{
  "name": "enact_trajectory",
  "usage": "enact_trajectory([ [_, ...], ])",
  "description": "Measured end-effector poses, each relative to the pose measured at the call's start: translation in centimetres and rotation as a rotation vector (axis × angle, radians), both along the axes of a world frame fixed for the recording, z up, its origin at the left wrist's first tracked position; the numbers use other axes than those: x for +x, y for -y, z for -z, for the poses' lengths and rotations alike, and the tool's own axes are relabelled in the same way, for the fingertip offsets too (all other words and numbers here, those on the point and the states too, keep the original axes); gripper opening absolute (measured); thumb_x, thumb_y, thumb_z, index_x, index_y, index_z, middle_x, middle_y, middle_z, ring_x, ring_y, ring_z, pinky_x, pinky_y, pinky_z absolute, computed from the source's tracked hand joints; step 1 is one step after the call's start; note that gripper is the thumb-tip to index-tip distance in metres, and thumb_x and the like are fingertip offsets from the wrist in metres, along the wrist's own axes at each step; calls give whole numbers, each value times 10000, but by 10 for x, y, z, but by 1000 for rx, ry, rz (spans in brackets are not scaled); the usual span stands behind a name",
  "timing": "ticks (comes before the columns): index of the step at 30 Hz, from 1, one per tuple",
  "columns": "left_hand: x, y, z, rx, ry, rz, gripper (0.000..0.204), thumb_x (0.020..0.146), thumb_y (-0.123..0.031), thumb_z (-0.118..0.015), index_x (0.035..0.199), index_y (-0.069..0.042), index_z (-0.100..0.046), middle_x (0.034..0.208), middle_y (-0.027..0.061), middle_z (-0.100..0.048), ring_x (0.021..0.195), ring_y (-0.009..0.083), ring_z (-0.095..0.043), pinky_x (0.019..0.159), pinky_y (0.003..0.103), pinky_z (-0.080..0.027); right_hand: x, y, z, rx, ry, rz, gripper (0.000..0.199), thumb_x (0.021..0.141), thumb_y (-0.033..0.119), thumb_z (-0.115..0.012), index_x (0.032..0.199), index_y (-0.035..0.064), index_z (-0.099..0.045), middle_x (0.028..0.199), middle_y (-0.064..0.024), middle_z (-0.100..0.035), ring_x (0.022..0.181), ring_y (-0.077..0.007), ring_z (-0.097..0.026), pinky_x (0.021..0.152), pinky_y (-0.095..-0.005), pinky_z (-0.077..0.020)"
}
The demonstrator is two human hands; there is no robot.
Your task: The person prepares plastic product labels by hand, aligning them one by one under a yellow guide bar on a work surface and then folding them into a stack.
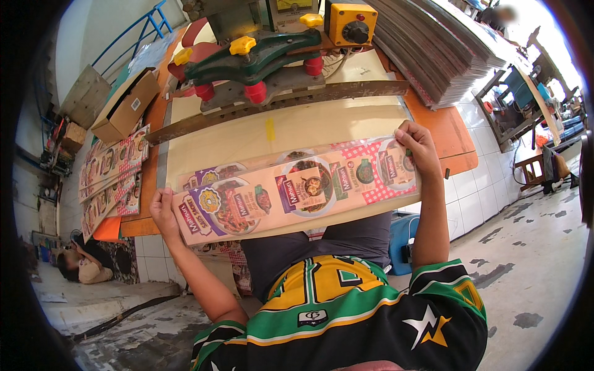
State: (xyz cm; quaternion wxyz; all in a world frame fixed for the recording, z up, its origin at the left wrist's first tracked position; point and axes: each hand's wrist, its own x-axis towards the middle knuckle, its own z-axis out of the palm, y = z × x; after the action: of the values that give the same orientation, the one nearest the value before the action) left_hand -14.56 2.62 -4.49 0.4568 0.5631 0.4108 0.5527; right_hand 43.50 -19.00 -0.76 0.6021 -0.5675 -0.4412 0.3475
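A long printed strip with food pictures, purple patches and red checks stretches between my two hands, tilted up toward the right. It looks like thin plastic or coated card. My left hand pinches its left end, and my right hand grips its upper right corner, thumb on top. Just behind it, a second printed piece of the same design shows along the far edge; whether it is joined to the held strip I cannot tell. Both are over the cream-coloured work surface of the bench.
Beyond the strip, a metal bar crosses the bench under a green clamp frame with yellow knobs. A yellow control box sits behind it. Printed strips and a cardboard box lie left; stacked sheets stand right.
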Motion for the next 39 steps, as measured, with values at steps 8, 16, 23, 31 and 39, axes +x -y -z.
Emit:
enact_trajectory([
  [8,4,5,-4,-11,-34,-13,318,1040,-228,-652,778,-71,-560,730,-60,-535,666,16,-436,602,197,-346,4,0,7,23,74,87,254,1016,203,-672,829,46,-604,733,56,-565,658,-10,-477,595,-193,-376],
  [16,3,0,0,38,-88,-40,271,1038,-243,-662,873,-29,-636,786,-42,-583,709,26,-482,639,201,-389,2,-2,6,24,69,168,247,1020,198,-675,835,46,-614,736,56,-569,659,-5,-480,594,-184,-374],
  [23,-3,1,4,12,-87,-37,263,1039,-240,-660,904,-15,-654,840,-11,-640,760,46,-546,702,206,-439,-3,-3,1,-8,96,172,250,1014,207,-684,839,44,-612,739,55,-569,674,-6,-482,612,-188,-379],
  [31,-3,0,2,29,-137,-63,275,1039,-253,-661,910,-10,-660,858,-10,-638,776,49,-536,715,210,-431,4,-3,7,13,116,141,228,1024,196,-666,895,10,-637,764,28,-635,711,-18,-583,636,-202,-452],
  [39,-1,3,3,70,-111,-117,291,1048,-253,-648,895,-6,-662,856,-26,-607,772,43,-507,699,209,-413,3,-4,7,47,58,166,211,1035,211,-657,1004,2,-648,821,5,-655,722,-32,-604,685,-201,-500],
])
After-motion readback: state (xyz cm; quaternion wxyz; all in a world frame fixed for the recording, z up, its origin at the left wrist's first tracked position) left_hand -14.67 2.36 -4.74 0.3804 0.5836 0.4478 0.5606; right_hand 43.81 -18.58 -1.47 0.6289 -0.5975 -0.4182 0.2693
